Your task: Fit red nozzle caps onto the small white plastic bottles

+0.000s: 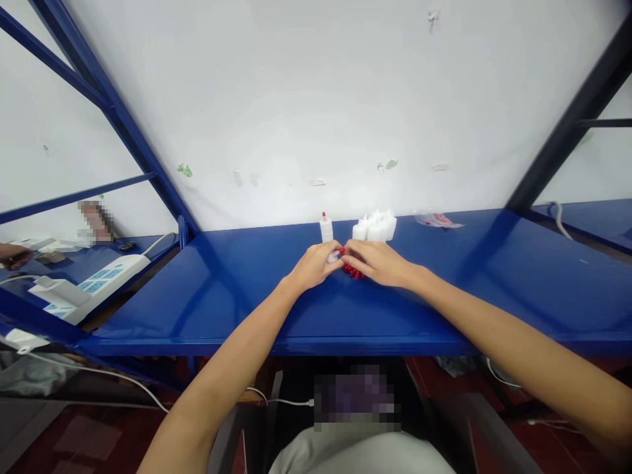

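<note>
My left hand (316,264) is closed around a small white squeeze bottle (333,257), lying tilted with its tip toward the right. At that tip, my right hand (374,261) pinches a small red cap (341,251). Whether the cap is seated on the nozzle is hard to make out. Just below my right fingers lies a cluster of several loose red caps (353,271) on the blue table. Behind my left hand stands another white bottle (326,228) with a red cap on top. Several white bottles (374,226) without red caps stand grouped behind my right hand.
A clear plastic bag (437,219) with red print lies at the back right of the blue table (237,289). Blue metal posts (143,151) frame both sides. At the left are a white power strip (106,280) with cables and another person's hand (14,255).
</note>
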`<state>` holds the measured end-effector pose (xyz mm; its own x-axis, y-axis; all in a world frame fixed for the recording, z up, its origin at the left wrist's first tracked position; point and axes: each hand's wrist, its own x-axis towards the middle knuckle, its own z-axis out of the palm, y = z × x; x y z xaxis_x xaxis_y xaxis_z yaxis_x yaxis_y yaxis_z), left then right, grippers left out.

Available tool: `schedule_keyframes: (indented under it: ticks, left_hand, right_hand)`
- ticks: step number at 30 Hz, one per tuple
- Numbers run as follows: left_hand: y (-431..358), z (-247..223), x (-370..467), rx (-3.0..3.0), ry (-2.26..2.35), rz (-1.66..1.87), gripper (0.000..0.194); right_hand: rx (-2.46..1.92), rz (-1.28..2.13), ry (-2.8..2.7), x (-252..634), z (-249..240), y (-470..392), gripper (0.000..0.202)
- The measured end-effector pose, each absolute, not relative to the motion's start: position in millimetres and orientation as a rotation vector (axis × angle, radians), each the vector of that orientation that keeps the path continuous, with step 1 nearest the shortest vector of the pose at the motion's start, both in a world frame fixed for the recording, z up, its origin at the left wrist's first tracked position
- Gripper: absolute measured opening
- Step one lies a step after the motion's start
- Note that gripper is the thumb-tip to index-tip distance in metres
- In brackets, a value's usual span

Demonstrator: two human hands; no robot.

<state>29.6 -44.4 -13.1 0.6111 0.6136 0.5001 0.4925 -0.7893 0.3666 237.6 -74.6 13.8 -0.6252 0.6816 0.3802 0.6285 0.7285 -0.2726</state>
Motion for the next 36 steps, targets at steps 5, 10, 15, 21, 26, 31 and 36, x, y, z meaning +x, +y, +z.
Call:
schedule_keyframes:
  ticks: [5, 10, 15, 21, 26, 31, 36]
  left_hand:
    - [-49, -11, 32, 2.67, 0.886, 0.82, 0.031]
    - [-51, -9, 35, 2.784, 0.865, 0.824, 0.031]
    - [-50, -6, 30, 2.804, 0.876, 0.989, 0.03]
    - [-45, -6, 23, 2.748, 1.178, 0.919, 0.034]
    - [-44, -7, 23, 2.781, 1.249, 0.866, 0.04]
    - [-43, -9, 24, 2.767, 1.294, 0.844, 0.04]
    - [-44, -9, 23, 2.73, 1.258, 0.824, 0.031]
  right_hand:
    - [-0.953, 0.26, -2.456, 238, 14, -74, 0.031]
    - [-0.908, 0.265, -2.45, 238, 11, -71, 0.03]
    - [-0.963, 0.322, -2.383, 245, 17, -68, 0.034]
    - [-1.274, 0.139, -2.534, 268, 25, -61, 0.023]
    - [-1.441, 0.219, -2.655, 275, 18, -55, 0.02]
    - [-1.469, 0.301, -2.677, 267, 18, -58, 0.011]
    - [-1.493, 0.277, -2.656, 265, 20, -61, 0.011]
